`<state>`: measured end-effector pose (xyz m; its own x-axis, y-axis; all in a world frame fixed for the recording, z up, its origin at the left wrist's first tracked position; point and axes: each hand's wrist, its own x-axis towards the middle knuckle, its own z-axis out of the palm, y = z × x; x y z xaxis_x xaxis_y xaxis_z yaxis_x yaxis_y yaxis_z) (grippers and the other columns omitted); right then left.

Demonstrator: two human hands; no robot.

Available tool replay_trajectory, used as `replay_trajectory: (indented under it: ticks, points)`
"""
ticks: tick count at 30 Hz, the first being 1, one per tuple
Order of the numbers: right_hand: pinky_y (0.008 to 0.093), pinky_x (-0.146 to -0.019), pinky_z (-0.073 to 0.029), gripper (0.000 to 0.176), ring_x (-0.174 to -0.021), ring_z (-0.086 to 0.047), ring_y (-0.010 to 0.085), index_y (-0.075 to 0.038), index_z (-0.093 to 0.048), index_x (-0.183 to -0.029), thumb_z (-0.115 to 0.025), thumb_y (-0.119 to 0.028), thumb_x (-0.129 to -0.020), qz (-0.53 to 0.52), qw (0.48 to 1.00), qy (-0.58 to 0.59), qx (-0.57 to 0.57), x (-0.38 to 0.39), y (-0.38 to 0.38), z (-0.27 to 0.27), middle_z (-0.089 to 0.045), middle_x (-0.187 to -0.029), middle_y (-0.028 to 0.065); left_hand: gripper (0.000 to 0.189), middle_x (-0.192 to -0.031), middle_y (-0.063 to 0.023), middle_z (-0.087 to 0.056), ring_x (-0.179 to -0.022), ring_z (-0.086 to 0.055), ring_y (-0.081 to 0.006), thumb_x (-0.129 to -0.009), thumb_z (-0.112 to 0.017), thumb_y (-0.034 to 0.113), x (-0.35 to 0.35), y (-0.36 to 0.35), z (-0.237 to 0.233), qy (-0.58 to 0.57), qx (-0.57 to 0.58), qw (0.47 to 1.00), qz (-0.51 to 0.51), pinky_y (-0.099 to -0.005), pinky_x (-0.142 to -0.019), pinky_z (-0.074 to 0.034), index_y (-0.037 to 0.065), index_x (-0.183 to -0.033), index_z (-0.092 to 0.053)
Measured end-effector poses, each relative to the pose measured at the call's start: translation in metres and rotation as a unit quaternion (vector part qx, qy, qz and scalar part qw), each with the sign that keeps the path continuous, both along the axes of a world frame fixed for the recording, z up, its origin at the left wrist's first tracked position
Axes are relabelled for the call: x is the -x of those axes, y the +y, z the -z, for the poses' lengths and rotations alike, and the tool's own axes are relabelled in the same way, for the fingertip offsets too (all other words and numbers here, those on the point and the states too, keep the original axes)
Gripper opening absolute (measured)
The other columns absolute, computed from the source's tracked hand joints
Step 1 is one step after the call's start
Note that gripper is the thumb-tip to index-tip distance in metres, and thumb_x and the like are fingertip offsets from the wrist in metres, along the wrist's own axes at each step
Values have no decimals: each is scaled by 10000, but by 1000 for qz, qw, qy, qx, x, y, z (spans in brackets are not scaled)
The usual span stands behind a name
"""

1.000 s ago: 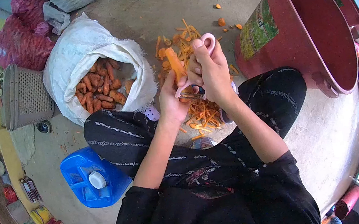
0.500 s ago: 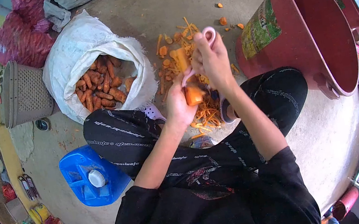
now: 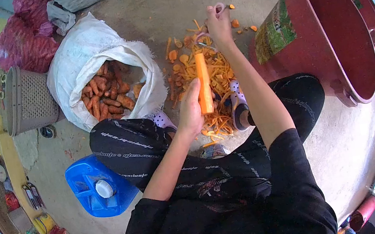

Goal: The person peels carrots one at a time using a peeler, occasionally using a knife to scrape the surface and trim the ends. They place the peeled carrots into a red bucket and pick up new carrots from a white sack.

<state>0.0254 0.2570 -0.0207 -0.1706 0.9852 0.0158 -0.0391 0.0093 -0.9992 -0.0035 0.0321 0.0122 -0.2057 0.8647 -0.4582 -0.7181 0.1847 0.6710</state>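
My left hand (image 3: 191, 110) is closed around the lower part of a peeled carrot (image 3: 202, 78), which points away from me above the floor. Farther out and to the right, my right hand (image 3: 219, 27) grips a pink-handled peeler (image 3: 205, 38), its blade end held apart from the carrot. Below both hands lies a heap of orange peelings (image 3: 219, 71) with cut carrot ends, between my feet. To the left, an open white sack (image 3: 147, 94) holds several unpeeled carrots (image 3: 106, 92).
A large red tub (image 3: 303, 46) stands tilted at the right. A blue jerrycan (image 3: 96, 186) is beside my left knee. Behind the sack are a grey basket (image 3: 32, 99) and a red mesh sack (image 3: 24, 47). Loose carrot pieces (image 3: 235, 23) lie on the floor.
My right hand has moved away from the carrot, forward with the peeler. The carrot, blurred and partly covered before, now shows along its length in my left hand.
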Motion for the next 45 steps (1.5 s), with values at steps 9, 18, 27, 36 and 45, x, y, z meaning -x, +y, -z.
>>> replay_trajectory:
  ticks: [9, 18, 27, 36, 45]
  points:
    - [240, -372, -356, 245, -492, -417, 80, -91, -356, -988, -521, -263, -932, -101, 957, 225, 154, -34, -104, -82, -411, -691, 14, 244, -926, -12, -569, -842, -560, -145, -959, -404, 261, 19, 9, 8, -122, -38, 989, -79, -335, -733, -474, 90, -1099, -508]
    - [203, -402, -312, 188, -495, -352, 56, -108, -358, -973, -488, -242, -955, -109, 957, 221, 154, -34, -149, -94, -374, -646, -11, 235, -921, -15, -564, -822, -569, -131, -968, -363, 253, 22, 3, 6, -147, -96, 982, -64, -305, -728, -475, 102, -1086, -500]
    - [196, -402, -305, 159, -482, -338, 45, -112, -369, -933, -481, -223, -958, -160, 954, 198, 161, -35, -138, -78, -367, -636, -21, 268, -875, 16, -567, -766, -548, -120, -960, -393, 243, 16, 7, 3, -185, -74, 978, -61, -277, -674, -471, 124, -1174, -503]
    - [237, -433, -399, 223, -516, -430, 70, -70, -363, -943, -503, -242, -936, -116, 976, 153, 98, -15, -78, -48, -420, -661, -3, 300, -957, -12, -527, -766, -542, -128, -963, -394, 200, -4, -1, 10, -83, -21, 996, -22, -300, -638, -485, 152, -1257, -427]
    - [290, -493, -465, 298, -568, -532, 136, 12, -379, -931, -494, -263, -927, -7, 993, -97, -60, 7, 0, 0, -502, -729, 86, 282, -891, -39, -533, -733, -553, -137, -973, -401, 269, 0, 0, -14, -13, -19, 1000, -9, -274, -625, -472, 77, -1171, -459]
